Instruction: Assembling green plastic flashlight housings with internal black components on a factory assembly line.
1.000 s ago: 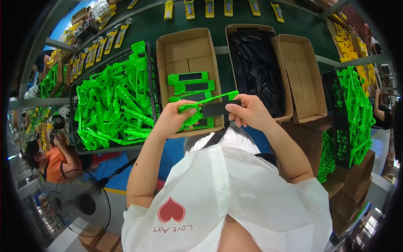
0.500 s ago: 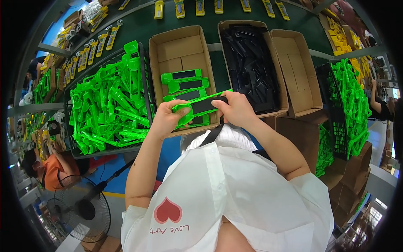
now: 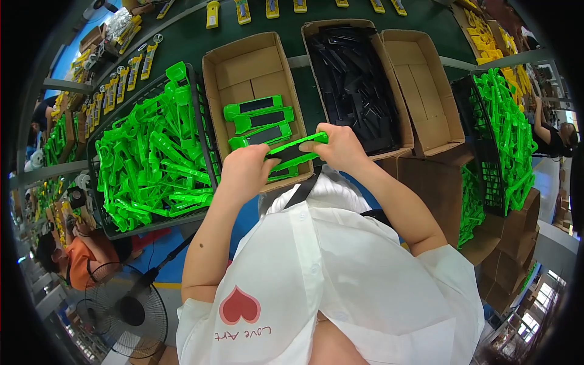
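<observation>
Fingers of the left hand (image 3: pixel 242 175) and right hand (image 3: pixel 342 149) are closed on opposite ends of a green frame (image 3: pixel 298 161), likely to brace its black plate (image 3: pixel 289 152), held over a cardboard box (image 3: pixel 243 59) containing similar pieces.

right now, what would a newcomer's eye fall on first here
Probably the heap of bright green plastic parts in the black plastic crate at left. Next, the long green plastic piece with a flat black panel, held between left hand and right hand near the middle. Beyond them, rightward, a brown cardboard box holds thin black pieces.
</observation>
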A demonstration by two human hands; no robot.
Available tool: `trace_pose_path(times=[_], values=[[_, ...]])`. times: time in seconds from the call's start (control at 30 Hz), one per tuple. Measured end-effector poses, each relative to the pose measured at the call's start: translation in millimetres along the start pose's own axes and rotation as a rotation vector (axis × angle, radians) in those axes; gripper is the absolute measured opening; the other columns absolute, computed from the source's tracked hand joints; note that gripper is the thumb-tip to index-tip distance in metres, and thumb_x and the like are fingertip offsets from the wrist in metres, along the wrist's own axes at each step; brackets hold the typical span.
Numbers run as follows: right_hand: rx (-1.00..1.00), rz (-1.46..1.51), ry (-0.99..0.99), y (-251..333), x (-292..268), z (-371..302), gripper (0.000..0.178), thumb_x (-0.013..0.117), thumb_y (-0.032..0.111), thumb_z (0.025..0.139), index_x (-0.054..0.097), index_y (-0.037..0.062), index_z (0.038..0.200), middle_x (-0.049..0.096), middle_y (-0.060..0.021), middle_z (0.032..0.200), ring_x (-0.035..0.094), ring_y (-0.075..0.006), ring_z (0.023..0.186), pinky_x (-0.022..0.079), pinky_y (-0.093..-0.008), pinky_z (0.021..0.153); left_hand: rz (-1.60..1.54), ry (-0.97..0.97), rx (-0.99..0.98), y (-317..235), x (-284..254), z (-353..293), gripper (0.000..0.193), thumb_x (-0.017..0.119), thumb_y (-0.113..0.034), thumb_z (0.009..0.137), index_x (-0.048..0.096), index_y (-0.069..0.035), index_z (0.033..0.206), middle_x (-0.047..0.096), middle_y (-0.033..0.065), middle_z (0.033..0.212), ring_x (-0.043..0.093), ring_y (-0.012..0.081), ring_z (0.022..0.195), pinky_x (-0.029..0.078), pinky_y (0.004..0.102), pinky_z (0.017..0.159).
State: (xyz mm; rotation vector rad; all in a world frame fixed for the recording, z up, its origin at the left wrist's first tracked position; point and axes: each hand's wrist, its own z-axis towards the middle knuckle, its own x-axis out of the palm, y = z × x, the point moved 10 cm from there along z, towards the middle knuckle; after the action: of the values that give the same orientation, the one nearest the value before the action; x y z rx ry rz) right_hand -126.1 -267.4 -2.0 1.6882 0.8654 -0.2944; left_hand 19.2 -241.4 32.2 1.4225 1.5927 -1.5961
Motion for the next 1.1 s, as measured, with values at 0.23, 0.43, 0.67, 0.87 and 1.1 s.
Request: trace_pose_path(times=[0.23,0.43,0.67,0.87,1.1], values=[[-0.063,0.178,0.011,-6.8,8.1,-6.5,0.047,0.07,0.036,0.068,0.04,0.0005,0.075,0.054,-0.0118,0.061,0.052,-0.0185,0.056,0.04,-0.0306,0.051,-0.127,-0.05,-0.05,-9.3,27.7,14.5,0.021,0.06,-0.023,0.073,0.054,-0.003,0.067,0.055,0.015,0.064,0.055,0.0328,0.065,0.043,0.0414,0.058],[0.107,0.167,0.431,-35.8,54.1,-7.9,0.057,0.064,0.043,0.07,0.048,-0.0055,0.094,0.06,-0.0182,0.079,0.06,-0.0256,0.068,0.046,-0.0326,0.064,-0.111,0.136,-0.156,45.6,63.5,15.3,0.065,0.073,-0.029,0.059,0.042,-0.005,0.112,0.057,0.0172,0.082,0.056,0.0329,0.078,0.044,0.0391,0.066],[0.46,-0.594,-0.241,-173.0,-75.5,-10.4,0.04,0.062,0.032,0.073,0.052,-0.0035,0.09,0.056,-0.0218,0.091,0.057,-0.0339,0.087,0.047,-0.0404,0.072,0.41,0.005,-0.178,80.2,64.0,-1.7,0.111,0.082,-0.03,0.039,0.023,-0.009,0.131,0.031,0.0116,0.127,0.03,0.0304,0.118,0.025,0.047,0.097],[-0.019,-0.254,-0.472,-150.7,-92.3,-9.6,0.022,0.065,0.016,0.07,0.052,0.0015,0.081,0.051,-0.0121,0.07,0.051,-0.0281,0.066,0.042,-0.0351,0.059,0.232,-0.317,0.022,54.1,37.5,8.7,0.074,0.076,-0.027,0.054,0.042,-0.006,0.116,0.039,0.0122,0.118,0.034,0.0292,0.113,0.026,0.0438,0.097],[0.1,0.284,-0.309,-124.6,-78.8,-6.9,0.018,0.059,0.014,0.078,0.056,0.0004,0.09,0.057,-0.0023,0.064,0.056,-0.0083,0.056,0.04,-0.0191,0.045,0.346,-0.567,-0.295,168.3,-48.8,-58.9,0.018,0.05,0.004,0.065,0.058,-0.003,0.08,0.054,0.0113,0.091,0.047,0.028,0.089,0.041,0.035,0.079]])
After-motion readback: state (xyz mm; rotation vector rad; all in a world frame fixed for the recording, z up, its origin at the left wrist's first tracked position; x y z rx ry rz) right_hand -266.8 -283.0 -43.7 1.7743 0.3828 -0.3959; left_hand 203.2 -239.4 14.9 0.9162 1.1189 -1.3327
